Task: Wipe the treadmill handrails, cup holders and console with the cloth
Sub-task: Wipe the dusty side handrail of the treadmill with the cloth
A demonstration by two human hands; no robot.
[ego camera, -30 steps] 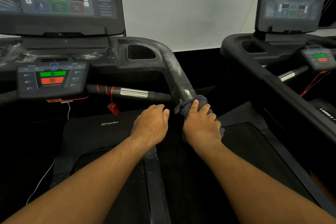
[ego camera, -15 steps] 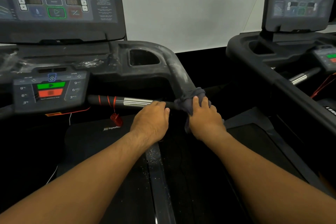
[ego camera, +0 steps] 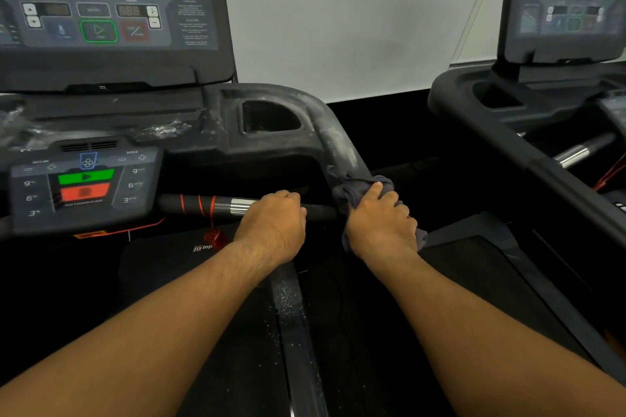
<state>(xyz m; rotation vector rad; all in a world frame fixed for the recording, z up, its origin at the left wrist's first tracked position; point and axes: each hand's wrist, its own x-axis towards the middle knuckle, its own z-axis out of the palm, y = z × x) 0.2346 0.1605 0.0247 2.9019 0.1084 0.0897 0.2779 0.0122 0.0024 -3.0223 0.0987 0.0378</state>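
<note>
Below the cup holder [ego camera: 271, 118], the right hand [ego camera: 382, 223] grips the cloth [ego camera: 352, 189] round the handrail [ego camera: 338, 142] (dusty); the left hand [ego camera: 271, 230] grasps the crossbar [ego camera: 210, 205].

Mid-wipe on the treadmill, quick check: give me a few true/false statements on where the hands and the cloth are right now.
1. The right hand grips the grey cloth around the right handrail. True.
2. The left hand hangs free. False: its fingers curl over the front grip bar.
3. The handrail above the cloth shows whitish dust. True.
4. The cloth lies in the cup holder. False: it is wrapped on the handrail.
</note>
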